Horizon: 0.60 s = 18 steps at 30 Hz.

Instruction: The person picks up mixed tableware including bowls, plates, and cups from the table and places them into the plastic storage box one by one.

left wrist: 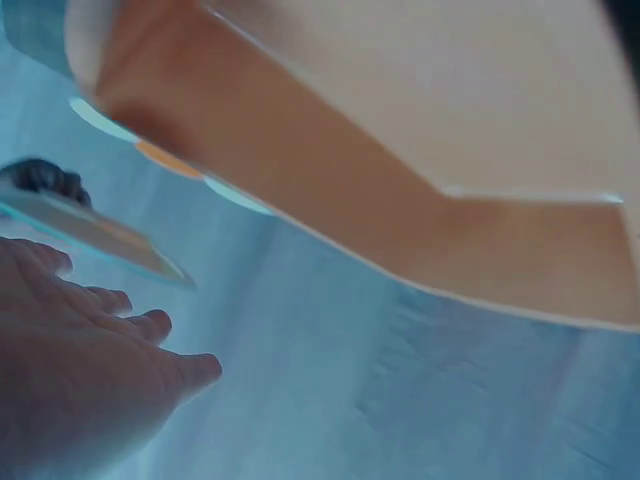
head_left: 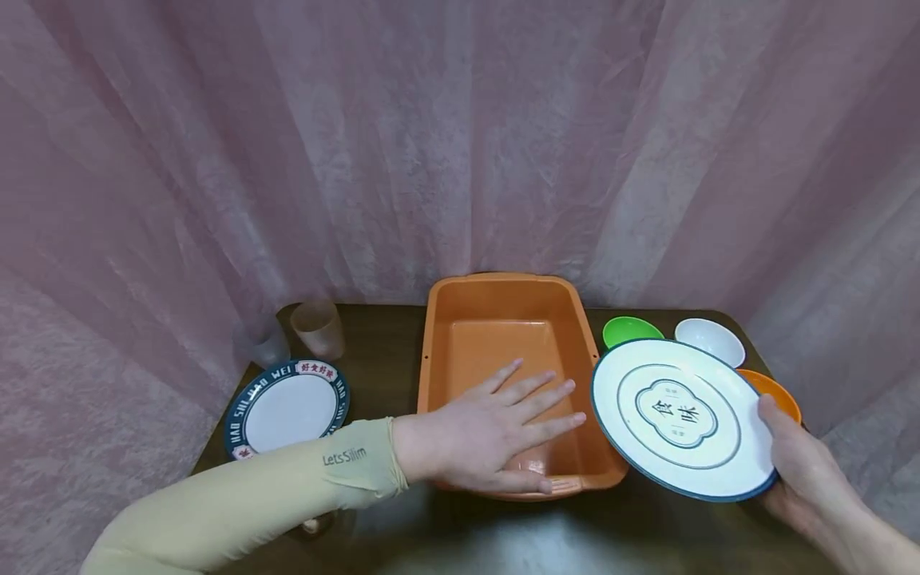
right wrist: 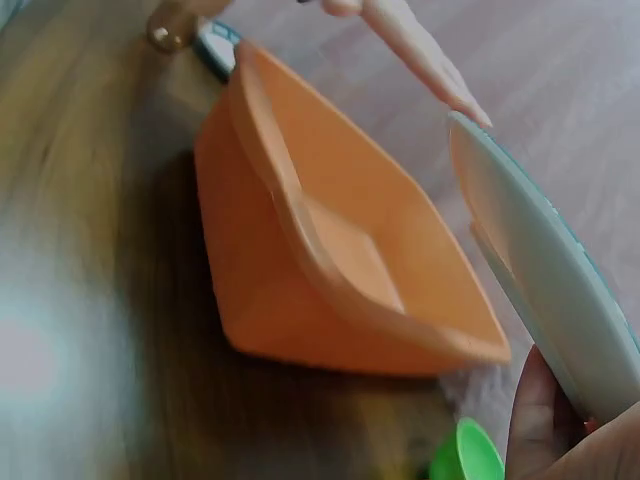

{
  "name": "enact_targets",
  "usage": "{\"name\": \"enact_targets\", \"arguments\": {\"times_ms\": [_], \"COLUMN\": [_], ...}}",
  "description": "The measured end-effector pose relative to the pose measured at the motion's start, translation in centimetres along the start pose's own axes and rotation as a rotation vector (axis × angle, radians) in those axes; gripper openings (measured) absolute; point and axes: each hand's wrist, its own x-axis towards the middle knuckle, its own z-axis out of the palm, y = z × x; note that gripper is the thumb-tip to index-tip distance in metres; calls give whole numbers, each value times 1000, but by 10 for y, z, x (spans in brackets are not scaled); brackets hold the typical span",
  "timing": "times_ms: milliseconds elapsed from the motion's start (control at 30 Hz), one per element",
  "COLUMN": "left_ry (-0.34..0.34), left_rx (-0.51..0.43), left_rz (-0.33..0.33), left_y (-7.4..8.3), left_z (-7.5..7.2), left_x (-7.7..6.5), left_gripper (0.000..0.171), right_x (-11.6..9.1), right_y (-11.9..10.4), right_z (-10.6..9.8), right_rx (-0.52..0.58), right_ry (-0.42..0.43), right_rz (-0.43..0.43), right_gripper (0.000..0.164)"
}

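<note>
My right hand point(head_left: 805, 471) grips the right edge of a white plate point(head_left: 676, 411) with a blue rim and printed characters. The plate is held tilted, its face toward the head camera, beside the right wall of an orange rectangular basin point(head_left: 506, 303). In the right wrist view, the plate point(right wrist: 560, 275) appears edge-on, with fingers point(right wrist: 535, 405) at its underside. My left hand point(head_left: 496, 427) stretches over the near part of the basin, fingers straight and spread, holding nothing. Its fingertips point toward the plate's left edge, apart from it.
A plate with a dark blue lettered rim point(head_left: 291, 411) lies left of the basin, behind it two translucent cups point(head_left: 319, 329). At right are a green bowl point(head_left: 629, 329), a white bowl point(head_left: 710, 339) and an orange bowl point(head_left: 772, 391). A pink curtain point(head_left: 467, 160) hangs behind the table.
</note>
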Motion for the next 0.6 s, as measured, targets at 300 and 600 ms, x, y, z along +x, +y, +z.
{"name": "enact_targets", "arguments": {"times_ms": [300,600], "left_ry": [36,37], "left_rx": [-79,-91], "left_rz": [-160,-286], "left_y": [-38,-61], "left_z": [-2,-1], "left_x": [-30,-68], "left_gripper": [80,79], "right_x": [13,27], "right_y": [9,20], "right_z": [66,118], "right_rx": [-193,-215], "right_ry": [113,13], "right_rz": [66,72], "right_gripper": [87,79]}}
